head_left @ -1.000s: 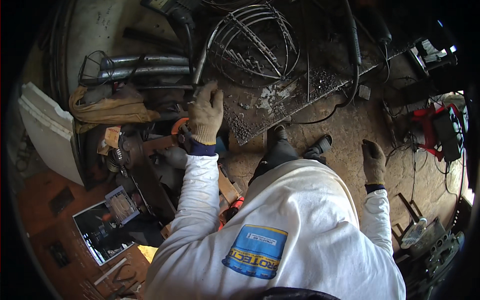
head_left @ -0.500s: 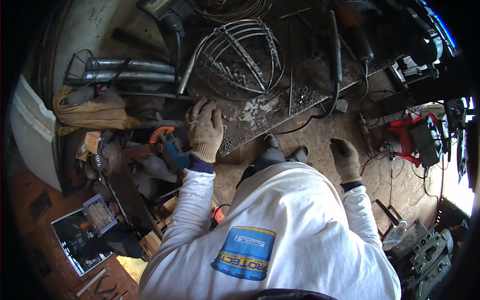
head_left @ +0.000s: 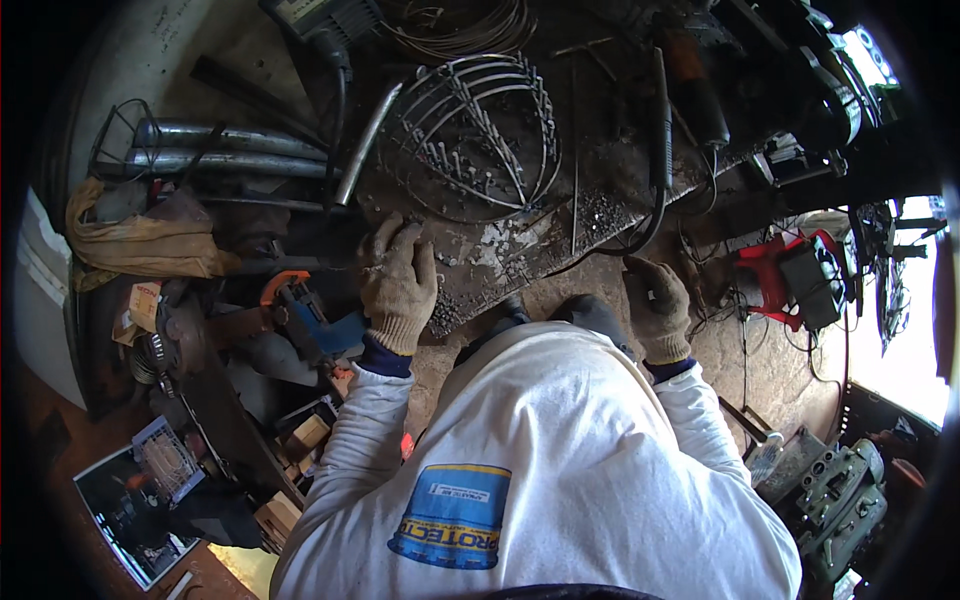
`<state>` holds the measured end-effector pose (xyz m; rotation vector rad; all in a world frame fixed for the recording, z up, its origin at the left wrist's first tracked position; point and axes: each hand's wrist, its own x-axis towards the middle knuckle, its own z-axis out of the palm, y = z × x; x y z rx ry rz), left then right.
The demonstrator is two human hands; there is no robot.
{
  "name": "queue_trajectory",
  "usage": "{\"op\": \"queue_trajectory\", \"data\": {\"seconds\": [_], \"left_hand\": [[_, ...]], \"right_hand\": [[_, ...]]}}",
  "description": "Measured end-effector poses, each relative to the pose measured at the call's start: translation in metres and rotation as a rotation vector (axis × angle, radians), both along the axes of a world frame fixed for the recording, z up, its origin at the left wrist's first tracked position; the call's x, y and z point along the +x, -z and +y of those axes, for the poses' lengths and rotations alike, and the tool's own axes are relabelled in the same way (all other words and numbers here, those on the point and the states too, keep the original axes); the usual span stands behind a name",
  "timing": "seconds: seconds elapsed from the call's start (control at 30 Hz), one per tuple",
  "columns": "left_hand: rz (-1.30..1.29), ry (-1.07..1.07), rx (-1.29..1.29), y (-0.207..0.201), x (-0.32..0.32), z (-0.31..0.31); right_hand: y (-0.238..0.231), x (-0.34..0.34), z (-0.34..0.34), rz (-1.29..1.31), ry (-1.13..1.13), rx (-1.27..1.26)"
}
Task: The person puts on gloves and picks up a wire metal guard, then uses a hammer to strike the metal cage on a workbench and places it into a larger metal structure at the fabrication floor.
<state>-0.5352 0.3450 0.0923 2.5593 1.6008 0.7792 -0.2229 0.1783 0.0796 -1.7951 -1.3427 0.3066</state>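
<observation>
My left hand point(head_left: 398, 285), in a beige knitted glove, is over the near left edge of the dark metal workbench point(head_left: 470, 240). Its fingers are spread and hold nothing. My right hand point(head_left: 658, 310), gloved alike, hangs past the bench's front edge above the floor. Its fingers are loosely bent and nothing shows in them. On the bench, beyond my left hand, lies a round cage-like frame of bent metal rods point(head_left: 480, 130) with bolt-like pins. A shiny metal tube point(head_left: 368, 145) leans beside it. A black cable-handled holder point(head_left: 662, 130) lies to the right.
To the left are metal pipes point(head_left: 235, 162), a yellowish cloth point(head_left: 150, 235) and a blue-and-orange tool point(head_left: 325, 315). An angle grinder point(head_left: 700, 95) and coiled wire point(head_left: 465, 35) lie on the bench. A red-and-black machine point(head_left: 790, 280) with cables stands on the floor at right.
My body has moved closer to the bench, and my feet have shifted. My right hand has come left and a little nearer the bench edge. My left hand stays by the bench corner.
</observation>
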Motion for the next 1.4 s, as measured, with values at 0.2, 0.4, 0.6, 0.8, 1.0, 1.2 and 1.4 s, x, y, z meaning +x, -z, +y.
{"op": "queue_trajectory", "data": {"seconds": [0.2, 0.4, 0.6, 0.8, 1.0, 1.2, 1.4], "left_hand": [[-0.019, -0.027, 0.029, -0.007, 0.002, -0.004], [-0.017, -0.061, 0.023, -0.010, 0.009, -0.005], [-0.012, -0.238, -0.130, -0.012, 0.027, -0.009], [0.045, -0.318, -0.107, -0.009, 0.046, -0.010], [0.020, -0.278, -0.068, -0.011, 0.051, -0.008], [0.101, -0.277, 0.057, -0.004, 0.048, -0.005], [0.039, -0.311, -0.014, -0.009, 0.053, -0.008]], "right_hand": [[-0.023, 0.003, 0.034, -0.051, -0.121, 0.187], [-0.029, 0.025, 0.053, -0.030, -0.196, 0.145], [-0.034, 0.036, 0.074, 0.052, -0.337, 0.158], [-0.036, 0.048, 0.089, -0.019, -0.596, 0.133], [-0.035, 0.052, 0.103, 0.075, -0.677, 0.114], [-0.041, 0.048, 0.117, 0.106, -0.744, 0.051], [-0.057, 0.039, 0.127, -0.026, -0.764, -0.236]]}}
